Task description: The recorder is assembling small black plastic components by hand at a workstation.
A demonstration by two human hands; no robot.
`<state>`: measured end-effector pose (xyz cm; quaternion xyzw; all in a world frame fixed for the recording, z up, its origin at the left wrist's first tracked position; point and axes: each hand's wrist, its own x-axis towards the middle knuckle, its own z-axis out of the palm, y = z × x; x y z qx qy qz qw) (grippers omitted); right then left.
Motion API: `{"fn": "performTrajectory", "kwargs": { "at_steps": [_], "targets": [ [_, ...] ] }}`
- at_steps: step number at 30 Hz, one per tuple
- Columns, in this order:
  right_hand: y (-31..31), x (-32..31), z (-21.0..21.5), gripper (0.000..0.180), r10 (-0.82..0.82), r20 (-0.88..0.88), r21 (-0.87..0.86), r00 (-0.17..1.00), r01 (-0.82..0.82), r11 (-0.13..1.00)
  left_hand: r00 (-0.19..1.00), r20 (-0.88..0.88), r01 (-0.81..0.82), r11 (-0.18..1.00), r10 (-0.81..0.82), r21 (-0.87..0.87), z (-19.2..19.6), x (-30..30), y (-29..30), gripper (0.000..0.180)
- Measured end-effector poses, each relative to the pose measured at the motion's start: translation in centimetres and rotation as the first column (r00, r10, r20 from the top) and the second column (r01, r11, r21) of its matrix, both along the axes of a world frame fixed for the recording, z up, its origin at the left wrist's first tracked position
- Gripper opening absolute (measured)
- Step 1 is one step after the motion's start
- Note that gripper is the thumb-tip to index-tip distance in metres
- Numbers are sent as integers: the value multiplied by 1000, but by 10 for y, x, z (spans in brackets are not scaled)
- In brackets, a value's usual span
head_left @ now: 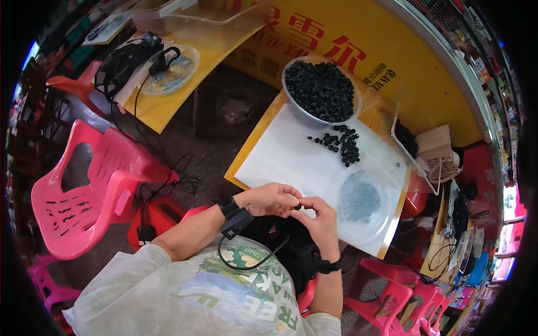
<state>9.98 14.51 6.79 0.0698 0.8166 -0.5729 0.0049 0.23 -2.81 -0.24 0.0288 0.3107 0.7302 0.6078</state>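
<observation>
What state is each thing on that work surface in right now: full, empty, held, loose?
Metal bowl: heaped full of black beads.
Loose black beads: scattered on the white sheet.
Clear dish: holds a layer of tiny grey pieces.
Small black bead: pinched between left hand and right hand.
Pink chair: unoccupied.

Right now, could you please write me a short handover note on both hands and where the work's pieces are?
Left hand and right hand meet over the lap, pinching one small black bead between their fingertips.
The metal bowl at the far end of the white sheet is full of black beads; a loose pile of beads lies beside it.
A clear dish of tiny grey parts sits near the right hand.
Done: cannot tell. Left: bowl still full.
</observation>
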Motion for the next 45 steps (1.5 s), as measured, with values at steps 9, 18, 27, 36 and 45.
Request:
{"fn": "performTrajectory", "kwargs": {
  "at_steps": [9,18,27,36,45],
  "targets": [
    [144,-84,88,32,-524,-162,-709,836,271,652,981,72,-186,981,182,50,7,-15,3,38],
    [47,-133,6,21,-148,-258,434,955,252,865,955,203,-248,956,214,158,-5,-18,6,36],
    [39,-154,-40,20,25,-235,754,972,166,635,947,187,-288,947,261,139,-3,-15,6,32],
    [6,-46,9,28,59,-291,337,955,45,941,924,146,-364,930,354,46,4,-9,23,20],
    [113,36,4,19,-332,-191,336,924,379,862,917,80,-385,920,390,-73,4,-7,26,23]
  ]
}}
